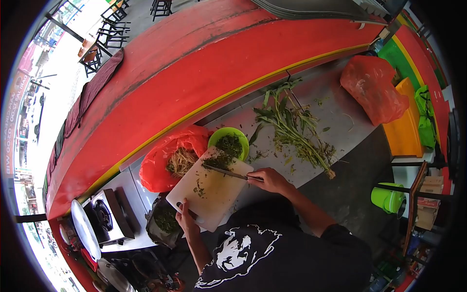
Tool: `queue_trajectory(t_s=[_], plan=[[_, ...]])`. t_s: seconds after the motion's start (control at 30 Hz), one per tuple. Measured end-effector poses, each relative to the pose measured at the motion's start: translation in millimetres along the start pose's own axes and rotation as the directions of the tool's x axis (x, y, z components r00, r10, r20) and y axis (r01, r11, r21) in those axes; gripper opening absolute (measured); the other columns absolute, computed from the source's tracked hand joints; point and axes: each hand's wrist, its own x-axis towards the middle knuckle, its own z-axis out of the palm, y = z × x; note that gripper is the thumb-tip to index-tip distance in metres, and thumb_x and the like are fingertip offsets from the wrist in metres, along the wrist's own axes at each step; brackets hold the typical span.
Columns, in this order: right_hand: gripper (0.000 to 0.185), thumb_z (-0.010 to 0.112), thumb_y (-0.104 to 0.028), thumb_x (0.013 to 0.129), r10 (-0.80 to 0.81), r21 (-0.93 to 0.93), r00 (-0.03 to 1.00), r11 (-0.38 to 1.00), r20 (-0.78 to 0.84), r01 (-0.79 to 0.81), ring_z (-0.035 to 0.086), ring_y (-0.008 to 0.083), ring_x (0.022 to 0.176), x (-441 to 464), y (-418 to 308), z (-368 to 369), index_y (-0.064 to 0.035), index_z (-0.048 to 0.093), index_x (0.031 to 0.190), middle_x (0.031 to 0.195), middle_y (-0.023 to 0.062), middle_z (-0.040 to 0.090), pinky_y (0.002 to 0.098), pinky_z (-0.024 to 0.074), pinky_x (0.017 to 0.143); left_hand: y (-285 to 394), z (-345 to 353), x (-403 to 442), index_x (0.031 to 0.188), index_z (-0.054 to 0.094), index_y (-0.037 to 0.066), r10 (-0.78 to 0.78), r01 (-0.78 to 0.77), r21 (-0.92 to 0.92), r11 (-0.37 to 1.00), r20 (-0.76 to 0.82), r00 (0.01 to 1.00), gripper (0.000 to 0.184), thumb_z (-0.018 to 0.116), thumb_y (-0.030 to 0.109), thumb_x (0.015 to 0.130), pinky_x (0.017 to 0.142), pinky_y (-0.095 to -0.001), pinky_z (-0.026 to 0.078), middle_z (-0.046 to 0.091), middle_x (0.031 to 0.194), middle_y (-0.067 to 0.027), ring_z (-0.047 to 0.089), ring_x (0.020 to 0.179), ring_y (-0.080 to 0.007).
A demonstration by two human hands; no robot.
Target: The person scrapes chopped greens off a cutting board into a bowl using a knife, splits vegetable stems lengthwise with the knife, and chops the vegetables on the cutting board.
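My left hand grips the handle end of a white cutting board, which is tilted over a lime-green bowl. In my right hand is a knife, its blade lying across the board against a heap of chopped green herbs. More chopped greens lie inside the bowl. A few loose bits stick to the middle of the board. Beside the board, a red plastic bag holds pale roots or stems.
Long leafy stalks lie on the metal counter, with scraps around them. A closed red bag sits at the far right. A dark bag with greens and a gas stove are at the left. A red wall runs behind.
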Motion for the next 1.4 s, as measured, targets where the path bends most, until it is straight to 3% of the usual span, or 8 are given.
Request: queue_trajectory(t_s=[0.27,0.37,0.6,0.87,1.07,1.2,1.27,1.4], plan=[[0.032,0.056,-0.027,0.098,-0.058,-0.016,0.998,0.998,-0.012,0.057,0.066,0.0352,0.086,-4,-10,-3,-0.0058,0.064,0.120,0.095,0.0164,0.069,0.0437,0.0520,0.077,3,16,-23,0.097,0.067,-0.001,0.061,-0.061,0.003,0.998,-0.033,0.998,0.029,0.068,0.027,0.092,0.061,-0.0262,0.049,0.065,0.078,-0.0020,0.062,0.065,-0.0108],[0.035,0.055,-0.026,0.099,-0.149,0.025,0.988,0.989,0.046,0.148,0.066,0.0343,0.090,-7,-31,-2,-0.0067,0.060,0.127,0.102,0.0154,0.067,0.0430,0.0520,0.079,2,12,-27,0.096,0.068,-0.001,0.060,-0.058,0.090,0.994,-0.019,0.998,0.030,0.068,0.029,0.092,0.059,-0.0246,0.047,0.065,0.077,-0.0019,0.061,0.064,-0.0097],[0.039,0.055,-0.024,0.098,-0.225,0.087,0.942,0.974,0.250,0.209,0.065,0.0340,0.092,-15,-44,7,-0.0087,0.056,0.134,0.106,0.0144,0.065,0.0431,0.0519,0.081,-5,17,-40,0.099,0.070,-0.003,0.095,-0.094,0.016,0.995,-0.039,0.995,0.030,0.068,0.027,0.094,0.060,-0.0246,0.049,0.068,0.082,-0.0025,0.063,0.066,-0.0091],[0.038,0.059,-0.019,0.095,-0.196,0.060,0.980,0.979,0.028,0.194,0.065,0.0363,0.094,-10,-19,10,-0.0070,0.059,0.131,0.106,0.0183,0.067,0.0429,0.0525,0.082,2,23,-50,0.101,0.070,-0.005,0.101,-0.099,0.048,0.994,-0.042,0.994,0.032,0.068,0.026,0.094,0.061,-0.0253,0.050,0.068,0.083,-0.0041,0.063,0.067,-0.0103],[0.034,0.058,-0.020,0.096,-0.015,0.122,0.999,0.992,-0.040,0.019,0.066,0.0372,0.093,0,-1,2,-0.0034,0.063,0.125,0.104,0.0208,0.068,0.0425,0.0526,0.082,1,31,-55,0.102,0.070,-0.006,0.151,-0.142,0.097,0.985,-0.086,0.985,0.033,0.068,0.026,0.094,0.062,-0.0252,0.049,0.069,0.083,-0.0044,0.063,0.067,-0.0100],[0.034,0.058,-0.021,0.096,-0.064,0.125,0.991,0.989,-0.115,0.078,0.067,0.0373,0.091,11,19,7,-0.0031,0.064,0.124,0.101,0.0218,0.069,0.0423,0.0531,0.081,3,34,-58,0.099,0.070,-0.005,0.154,-0.143,0.101,0.985,-0.105,0.983,0.031,0.069,0.025,0.093,0.061,-0.0246,0.048,0.068,0.082,-0.0038,0.062,0.067,-0.0094],[0.036,0.059,-0.023,0.096,0.058,0.181,0.996,0.982,-0.067,-0.045,0.068,0.0372,0.088,16,29,11,-0.0032,0.063,0.125,0.099,0.0220,0.070,0.0423,0.0537,0.078,1,28,-52,0.098,0.070,-0.005,0.155,-0.144,0.111,0.983,-0.096,0.983,0.030,0.070,0.025,0.092,0.062,-0.0247,0.048,0.068,0.082,-0.0035,0.062,0.067,-0.0095],[0.037,0.059,-0.025,0.096,0.031,0.141,0.987,0.990,-0.156,-0.009,0.069,0.0369,0.084,20,41,12,-0.0026,0.063,0.124,0.098,0.0220,0.070,0.0425,0.0537,0.074,8,34,-55,0.097,0.069,-0.003,0.154,-0.143,0.109,0.984,-0.109,0.982,0.026,0.071,0.022,0.091,0.063,-0.0252,0.050,0.068,0.082,-0.0028,0.062,0.066,-0.0096]])
